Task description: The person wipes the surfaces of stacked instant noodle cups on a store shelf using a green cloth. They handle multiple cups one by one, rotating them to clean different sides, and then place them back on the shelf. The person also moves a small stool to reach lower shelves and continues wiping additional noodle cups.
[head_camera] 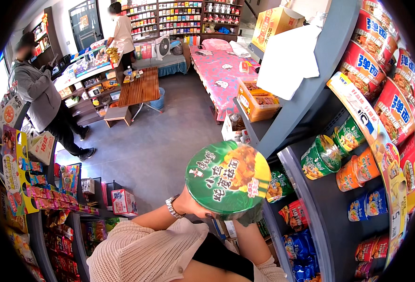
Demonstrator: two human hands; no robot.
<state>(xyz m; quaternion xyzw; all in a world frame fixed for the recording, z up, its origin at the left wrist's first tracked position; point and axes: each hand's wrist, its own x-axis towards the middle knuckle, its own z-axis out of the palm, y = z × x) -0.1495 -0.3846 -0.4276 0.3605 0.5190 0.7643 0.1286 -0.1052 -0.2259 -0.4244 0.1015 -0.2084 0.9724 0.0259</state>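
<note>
A large instant-noodle bowl (225, 176) with a green lid faces up at me, close to my chest. Its lid carries printed writing and a food picture. My left hand (195, 207), below a metal wristwatch (174, 206), grips the bowl at its lower left side. A dark cloth (252, 213) is bunched against the bowl's lower right edge, at the end of my right forearm (251, 241). The cloth and bowl hide my right fingers. Right of the bowl, a similar green noodle tub (278, 185) stands on a shelf.
Shelves on my right hold green tubs (320, 157), orange tubs (357, 169) and red noodle buckets (366, 67). Snack racks (52, 197) stand left. A person (40, 84) is near the counter, another person (121, 33) behind it. A wooden table (140, 86) and a pink-covered bed (218, 70) lie ahead.
</note>
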